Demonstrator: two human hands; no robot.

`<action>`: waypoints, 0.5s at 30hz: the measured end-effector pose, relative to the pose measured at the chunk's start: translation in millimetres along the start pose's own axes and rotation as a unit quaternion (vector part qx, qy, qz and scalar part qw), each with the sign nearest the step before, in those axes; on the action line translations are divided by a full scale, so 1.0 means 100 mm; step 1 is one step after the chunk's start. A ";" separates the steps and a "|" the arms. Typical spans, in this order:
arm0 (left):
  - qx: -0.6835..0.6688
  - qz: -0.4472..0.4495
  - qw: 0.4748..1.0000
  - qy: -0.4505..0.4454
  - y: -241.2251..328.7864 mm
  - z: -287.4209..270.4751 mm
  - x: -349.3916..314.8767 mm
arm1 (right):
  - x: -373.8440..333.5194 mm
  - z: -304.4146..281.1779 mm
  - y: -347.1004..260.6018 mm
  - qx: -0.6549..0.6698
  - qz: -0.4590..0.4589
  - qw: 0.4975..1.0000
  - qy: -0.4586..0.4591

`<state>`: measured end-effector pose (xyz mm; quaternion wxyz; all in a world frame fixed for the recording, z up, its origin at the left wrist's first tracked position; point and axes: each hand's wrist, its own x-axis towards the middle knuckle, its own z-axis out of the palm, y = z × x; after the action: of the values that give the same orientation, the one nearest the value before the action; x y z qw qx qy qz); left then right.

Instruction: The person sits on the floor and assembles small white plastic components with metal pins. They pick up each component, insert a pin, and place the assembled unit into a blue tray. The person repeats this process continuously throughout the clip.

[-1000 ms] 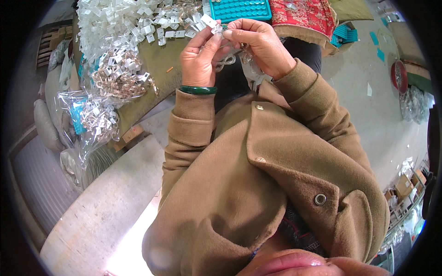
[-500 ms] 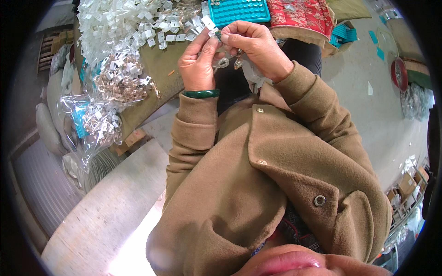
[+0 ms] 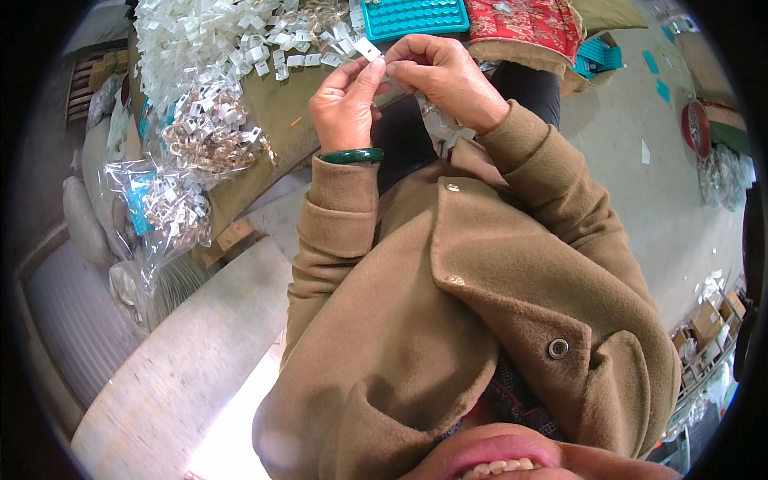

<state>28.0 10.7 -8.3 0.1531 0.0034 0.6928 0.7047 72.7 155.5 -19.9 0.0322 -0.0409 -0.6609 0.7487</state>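
Note:
My left hand (image 3: 346, 110), with a dark green bangle (image 3: 352, 156) at its wrist, pinches a small white tag (image 3: 367, 49) between thumb and fingers. Its fingertips meet those of my right hand (image 3: 442, 78), just in front of a teal tray (image 3: 416, 19) with rows of round hollows. The fingers of my right hand are pressed together at the tag's lower end; whatever they grip is covered. Beyond my left hand lie many loose white tags (image 3: 294, 61) on the olive cloth (image 3: 280, 108), some with thin gold-coloured strands.
A clear plastic bag (image 3: 210, 132) of tagged gold-coloured strands sits left of my arm, with another bag (image 3: 172, 212) nearer me. Red patterned fabric (image 3: 520, 32) lies right of the tray. Beside it a box (image 3: 596, 60) holds teal pieces. A pale board (image 3: 184, 344) extends at lower left.
The white tag now stands more plainly above my fingertips. The shiny strand and ornament that hung below my hands no longer show. Both hands stay nearly in place.

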 end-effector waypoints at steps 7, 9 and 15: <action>-0.148 -0.084 0.985 0.026 0.07 0.01 -0.04 | -0.05 -0.05 -0.13 0.088 -0.033 0.995 -0.038; -0.140 -0.095 0.985 0.019 0.10 0.01 -0.05 | -0.05 -0.07 -0.12 0.092 -0.039 0.995 -0.013; -0.216 -0.124 0.968 -0.014 0.13 -0.05 -0.04 | 0.01 0.02 0.06 0.151 -0.020 0.986 0.073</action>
<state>27.8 4.7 4.5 0.2466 -0.1058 0.5167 0.8130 71.4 152.8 -25.4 0.1011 -0.0764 -0.5368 0.8341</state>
